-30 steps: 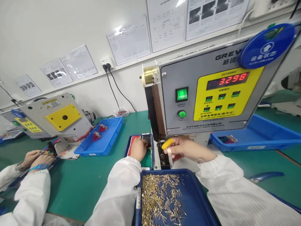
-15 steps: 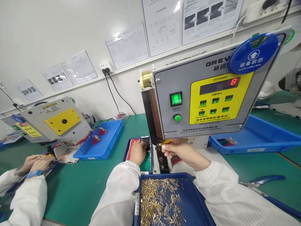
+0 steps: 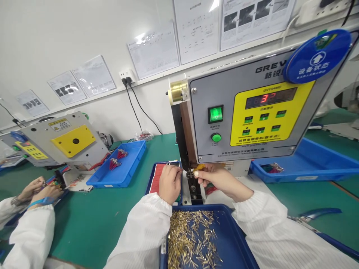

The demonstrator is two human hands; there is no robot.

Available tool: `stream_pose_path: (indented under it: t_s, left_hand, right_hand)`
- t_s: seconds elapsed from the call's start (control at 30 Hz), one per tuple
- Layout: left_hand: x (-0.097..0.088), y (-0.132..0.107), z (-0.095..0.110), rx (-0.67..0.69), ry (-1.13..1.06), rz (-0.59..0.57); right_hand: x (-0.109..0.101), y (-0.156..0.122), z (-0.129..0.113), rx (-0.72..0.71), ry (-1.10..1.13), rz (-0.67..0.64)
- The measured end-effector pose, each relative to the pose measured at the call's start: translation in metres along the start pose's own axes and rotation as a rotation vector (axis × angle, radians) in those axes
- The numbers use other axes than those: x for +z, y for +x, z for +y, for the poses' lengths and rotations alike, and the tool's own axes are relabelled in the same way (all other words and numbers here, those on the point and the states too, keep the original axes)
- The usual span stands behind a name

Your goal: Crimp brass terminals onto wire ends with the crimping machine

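My left hand is closed in a pinch at the left side of the crimping head; a thin wire, hard to see, seems to be at its fingertips. Beneath and behind it lies a blue tray of wires, with red ones showing. On the other side of the head, my right hand pinches close by a yellow-orange piece; what its fingers hold is hidden. The grey crimping machine shows a red 32-like reading. Gold metal terminals fill much of a dark blue tray below the hands.
Blue-handled pliers lie at the right. A blue bin with wire bundles stands beyond, and another blue bin stands left. A co-worker's hands are busy at a second machine at far left.
My left hand has moved from the wire tray rightward to the crimping head. My right hand stays beside the head. The display reading has changed, and the view has shifted slightly.
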State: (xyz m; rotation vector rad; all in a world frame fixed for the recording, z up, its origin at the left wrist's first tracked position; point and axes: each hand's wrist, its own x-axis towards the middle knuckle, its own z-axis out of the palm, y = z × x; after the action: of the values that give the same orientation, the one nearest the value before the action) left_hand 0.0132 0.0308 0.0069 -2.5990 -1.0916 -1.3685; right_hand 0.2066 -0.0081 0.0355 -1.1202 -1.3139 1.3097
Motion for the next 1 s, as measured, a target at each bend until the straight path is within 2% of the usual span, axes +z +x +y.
stream_pose_path:
  t_s: [0.27,0.7,1.0]
  left_hand:
    - [-0.001,-0.002,0.004,0.087,0.004,0.059]
    - [-0.002,-0.001,0.008,0.08,0.017,0.031]
    - [-0.003,-0.001,0.009,0.075,0.017,0.036]
  right_hand:
    - [0.003,-0.001,-0.005,0.024,-0.019,0.009]
    - [0.001,0.006,0.008,-0.018,-0.054,0.004]
    - [0.003,0.004,0.005,-0.016,-0.022,-0.002]
